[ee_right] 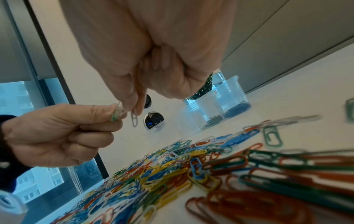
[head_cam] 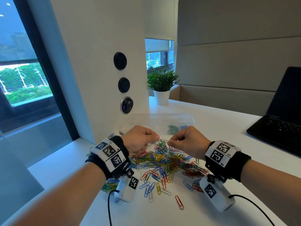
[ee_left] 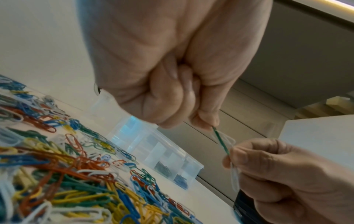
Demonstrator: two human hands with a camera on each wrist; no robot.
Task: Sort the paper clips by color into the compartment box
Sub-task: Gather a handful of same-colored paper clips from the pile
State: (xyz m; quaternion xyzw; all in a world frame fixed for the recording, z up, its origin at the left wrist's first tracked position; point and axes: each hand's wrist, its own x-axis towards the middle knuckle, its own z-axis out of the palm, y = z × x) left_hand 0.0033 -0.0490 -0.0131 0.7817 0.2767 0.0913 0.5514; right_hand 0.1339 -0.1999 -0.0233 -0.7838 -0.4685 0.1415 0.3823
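A: Where are your hands right now?

B: Both are up over the pile of paper clips [head_cam: 164,162] on the white table [head_cam: 211,128]. Your left hand [head_cam: 140,139] and your right hand [head_cam: 187,142] are close together, fingertips almost meeting.

A: What is your left hand doing?

B: Its fingers are curled, and your thumb and first finger pinch the end of a green clip [ee_left: 221,140]. A white clip [ee_left: 229,138] looks hooked onto the green one.

A: And your right hand?

B: Its fingers are curled too. It pinches the other end of that green clip, and another white clip [ee_left: 234,178] hangs down from its fingers. From the right wrist view, the hanging clip looks pale and thin.

A: So the clips are stuck together?

B: They look tangled. I cannot tell just how they hook.

A: Where is the compartment box [head_cam: 162,121]?

B: It is clear plastic and sits on the table behind the pile, near the wall. One compartment holds green clips [head_cam: 171,128], and the one just beside it, to the right, holds blue clips [head_cam: 184,127].

A: What colors are in the pile?

B: Red, blue, green, yellow and white, all mixed up. Some loose clips lie nearer to you, apart from the pile.

A: Anything else on the table?

B: A small plant in a white pot [head_cam: 162,88] stands behind the box, and a black laptop [head_cam: 280,115] is off to your right.
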